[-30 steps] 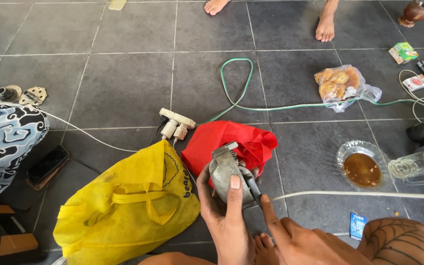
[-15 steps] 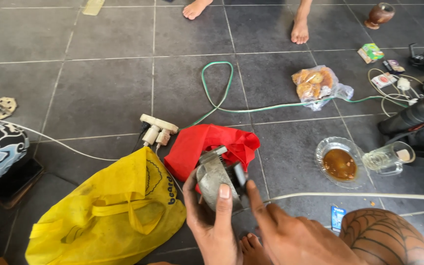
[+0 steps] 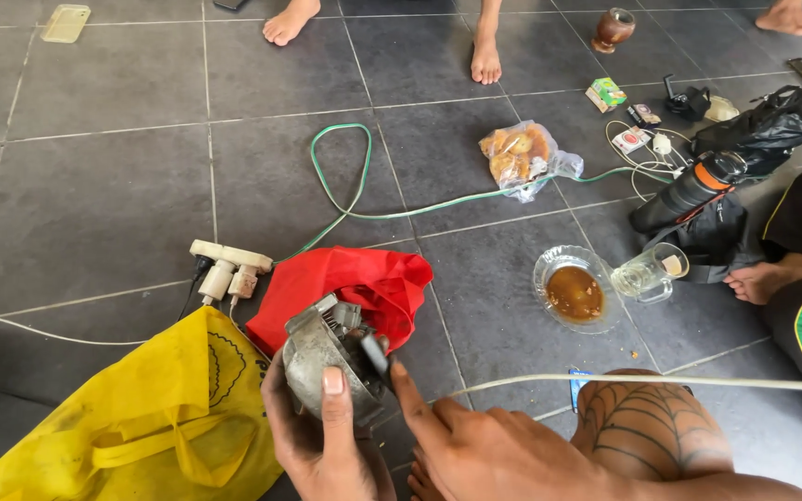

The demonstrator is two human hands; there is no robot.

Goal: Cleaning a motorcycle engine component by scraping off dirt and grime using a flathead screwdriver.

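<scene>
Dark grey floor tiles [image 3: 104,186] with pale grout fill the view; the person sits on the floor, one tattooed knee [image 3: 647,431] at lower right.

Left hand [image 3: 322,445]: wrapped around the underside of a grimy grey metal motor housing [image 3: 327,357], thumb laid up its front face, so the housing is gripped and lifted just off the floor. Exposed metal parts show at its top edge.

Right hand [image 3: 485,445]: fingers narrowed, index finger and thumb pinched on a small dark tool [image 3: 378,353] whose tip meets the housing's right side. What kind of tool it is cannot be told; most of it is hidden.

Position: housing sits at lower centre, directly in front of a crumpled red cloth bag [image 3: 364,283] and just right of a yellow cloth bag [image 3: 141,417].

Surroundings:
- White power strip [image 3: 229,260] with plugs, behind the yellow bag; green cable [image 3: 355,199] loops away from it.
- Clear bag of fried snacks [image 3: 522,158] beyond the cable.
- Glass saucer [image 3: 573,292] holding brown liquid, a tipped glass cup [image 3: 647,274] touching its right edge.
- Black flask [image 3: 689,190] lying on a dark bag.
- White cord [image 3: 698,380] across the knee.
- Other people's bare feet [image 3: 485,56] at top edge.
</scene>
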